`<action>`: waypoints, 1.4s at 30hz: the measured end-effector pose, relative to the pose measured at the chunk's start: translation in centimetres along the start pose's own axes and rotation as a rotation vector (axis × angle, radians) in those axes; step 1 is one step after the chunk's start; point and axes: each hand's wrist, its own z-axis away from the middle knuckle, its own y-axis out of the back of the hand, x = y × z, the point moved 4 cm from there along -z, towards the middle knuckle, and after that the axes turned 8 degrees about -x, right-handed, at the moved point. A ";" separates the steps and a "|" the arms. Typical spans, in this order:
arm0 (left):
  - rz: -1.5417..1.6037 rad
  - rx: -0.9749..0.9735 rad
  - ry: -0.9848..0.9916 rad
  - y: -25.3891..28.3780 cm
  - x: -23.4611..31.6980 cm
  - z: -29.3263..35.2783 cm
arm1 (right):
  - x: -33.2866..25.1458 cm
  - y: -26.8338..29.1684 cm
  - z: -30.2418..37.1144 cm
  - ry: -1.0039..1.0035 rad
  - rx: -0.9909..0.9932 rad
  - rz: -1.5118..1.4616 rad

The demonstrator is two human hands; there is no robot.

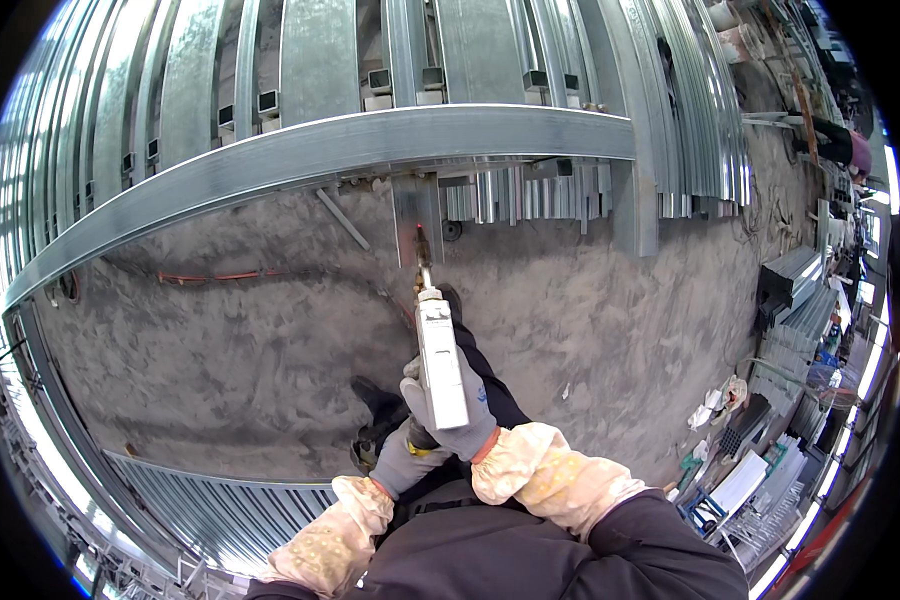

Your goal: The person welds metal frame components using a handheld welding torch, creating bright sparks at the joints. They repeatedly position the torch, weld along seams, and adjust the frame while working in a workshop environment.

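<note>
A white handheld welding gun with a brass-coloured nozzle points away from me, held above the floor. My right hand, in a grey glove, is closed round its rear part. Just left and below, my left hand, also grey-gloved, is closed against the gun's back end; what lies in its fingers is hidden. Past the nozzle is a short upright-looking steel piece, with a small red light spot showing near the tip. A long galvanized steel beam crosses in front of me.
Behind the beam lie many long steel profiles. A red cable and a loose metal strip rest on the dusty floor. More profiles are stacked at lower left. A trolley and a person are at the right.
</note>
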 end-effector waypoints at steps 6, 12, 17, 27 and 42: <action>0.002 0.008 -0.018 -1.6 0.0 -0.3 | -1.9 1.0 -0.7 0.034 0.006 0.037; 0.086 0.036 -0.034 -3.5 0.1 -2.3 | -1.0 2.2 -1.6 0.047 -0.034 0.131; 0.087 0.037 -0.060 -4.2 0.5 -2.7 | -1.0 2.9 -1.5 0.030 -0.049 0.153; -0.020 0.064 -0.043 -4.1 0.3 -2.6 | -1.2 3.0 -1.7 0.076 -0.052 0.215; -0.024 0.059 -0.023 -4.1 -1.1 -2.1 | -1.9 3.0 -1.3 0.035 -0.047 0.232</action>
